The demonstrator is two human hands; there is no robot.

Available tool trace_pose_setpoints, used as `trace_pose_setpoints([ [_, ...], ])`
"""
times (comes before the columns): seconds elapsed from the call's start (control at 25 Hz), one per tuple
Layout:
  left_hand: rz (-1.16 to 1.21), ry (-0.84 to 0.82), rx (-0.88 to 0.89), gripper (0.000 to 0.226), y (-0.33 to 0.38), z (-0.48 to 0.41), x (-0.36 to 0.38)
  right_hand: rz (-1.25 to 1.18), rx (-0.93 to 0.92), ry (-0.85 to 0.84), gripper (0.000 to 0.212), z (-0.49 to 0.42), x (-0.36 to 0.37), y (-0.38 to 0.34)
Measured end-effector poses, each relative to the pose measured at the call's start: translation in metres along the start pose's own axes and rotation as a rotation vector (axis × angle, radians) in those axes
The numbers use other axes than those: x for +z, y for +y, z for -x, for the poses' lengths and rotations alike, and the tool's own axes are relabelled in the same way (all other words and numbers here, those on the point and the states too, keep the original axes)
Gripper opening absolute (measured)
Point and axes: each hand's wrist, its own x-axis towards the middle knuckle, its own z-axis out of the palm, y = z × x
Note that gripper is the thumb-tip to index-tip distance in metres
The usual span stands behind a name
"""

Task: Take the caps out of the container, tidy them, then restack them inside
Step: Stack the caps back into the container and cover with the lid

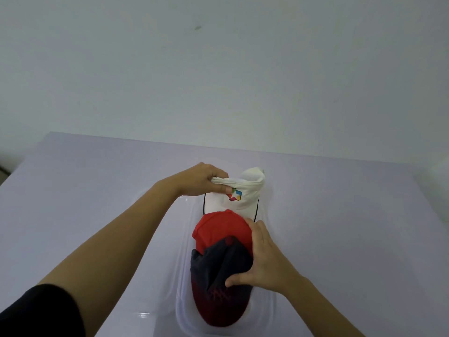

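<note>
A clear plastic container lies on the white table, with caps lined up inside it. At the far end is a white cap with a coloured logo; my left hand grips its bunched crown. A red cap sits in the middle. Nearest me is a dark navy cap with a red-black patterned brim. My right hand clasps the navy cap from the right, thumb on its near side, fingers touching the red cap.
The white table reaches left and right of the container. A pale wall rises behind the table's far edge. A dark strip of floor shows at the far left.
</note>
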Motion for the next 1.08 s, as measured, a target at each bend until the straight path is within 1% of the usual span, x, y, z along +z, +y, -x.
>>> trace_pose_setpoints([
  [0.16,0.016,-0.108,-0.026,0.019,-0.006,-0.010,0.017,0.011,0.022,-0.016,0.132,-0.006,0.002,0.002],
  [0.28,0.075,-0.120,-0.076,0.016,-0.021,-0.014,0.027,0.020,0.035,-0.028,0.134,-0.011,0.001,0.005],
  [0.32,0.099,-0.120,-0.100,0.016,-0.026,-0.014,0.028,0.005,0.031,-0.036,0.132,-0.012,-0.002,0.007],
  [0.36,0.117,-0.122,-0.121,0.016,-0.031,-0.014,0.029,-0.038,0.021,-0.046,0.127,-0.013,-0.006,0.010],
  [0.4,0.129,-0.124,-0.135,0.015,-0.036,-0.014,0.031,-0.102,0.004,-0.039,0.114,-0.014,-0.009,0.013],
  [0.44,0.140,-0.123,-0.146,0.015,-0.040,-0.013,0.034,-0.167,-0.021,0.007,0.091,-0.017,-0.012,0.016],
  [0.48,0.150,-0.122,-0.152,0.016,-0.042,-0.012,0.037,-0.208,-0.043,0.103,0.067,-0.021,-0.015,0.021],
  [0.52,0.157,-0.118,-0.155,0.018,-0.045,-0.011,0.040,-0.201,-0.063,0.230,0.052,-0.029,-0.019,0.028],
  [0.56,0.161,-0.113,-0.153,0.020,-0.046,-0.011,0.043,-0.132,-0.075,0.329,0.050,-0.038,-0.023,0.035],
  [0.6,0.162,-0.108,-0.152,0.021,-0.047,-0.012,0.045,-0.015,-0.086,0.362,0.056,-0.048,-0.029,0.041],
  [0.64,0.162,-0.106,-0.152,0.022,-0.048,-0.013,0.046,0.110,-0.099,0.326,0.062,-0.058,-0.035,0.045],
  [0.68,0.160,-0.108,-0.151,0.024,-0.049,-0.014,0.046,0.216,-0.124,0.249,0.063,-0.069,-0.040,0.049],
  [0.76,0.158,-0.121,-0.147,0.024,-0.050,-0.015,0.045,0.385,-0.191,0.130,0.054,-0.085,-0.049,0.050],
  [0.84,0.168,-0.136,-0.145,0.019,-0.053,-0.014,0.043,0.491,-0.223,0.137,0.036,-0.095,-0.056,0.046],
  [0.88,0.175,-0.142,-0.146,0.018,-0.054,-0.014,0.043,0.559,-0.212,0.147,0.033,-0.096,-0.058,0.043],
  [1.0,0.146,-0.158,-0.171,0.021,-0.056,-0.018,0.044,0.779,-0.133,0.096,0.042,-0.099,-0.059,0.041],
  [1.08,0.047,-0.170,-0.189,0.023,-0.056,-0.023,0.050,0.806,-0.061,0.029,0.046,-0.101,-0.052,0.045],
])
